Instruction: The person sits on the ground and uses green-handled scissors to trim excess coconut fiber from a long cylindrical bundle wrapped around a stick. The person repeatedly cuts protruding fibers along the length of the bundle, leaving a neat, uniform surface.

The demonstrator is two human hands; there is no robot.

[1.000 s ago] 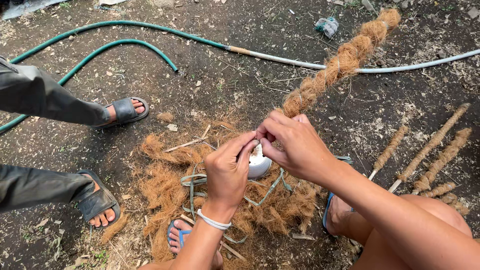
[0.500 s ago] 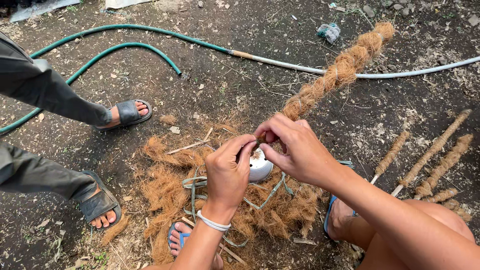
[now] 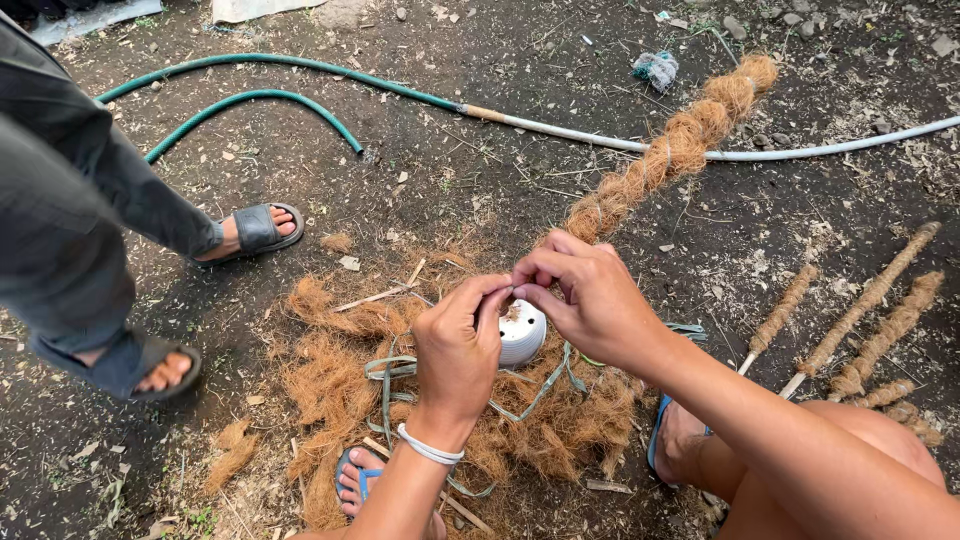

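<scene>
The left hand [image 3: 462,345] and right hand [image 3: 590,298] meet fingertip to fingertip just above the white pot [image 3: 522,332], both pinched narrow on something too thin to make out, perhaps a strand or tie. Since a second ago the hands have hardly shifted; the pinch holds over the pot, so the fine finger work is going on rather than finished. The pot sits on the fibre pile [image 3: 340,370], with green straps [image 3: 400,368] looped around it. Up and right of the pot, the fibre pole [image 3: 680,145] slants away from the right hand. Right of the pot lie thinner wrapped sticks [image 3: 870,300]. Left of it, another person's sandalled foot [image 3: 255,230] has stayed planted. Beyond the pot runs a hose [image 3: 300,65]
</scene>
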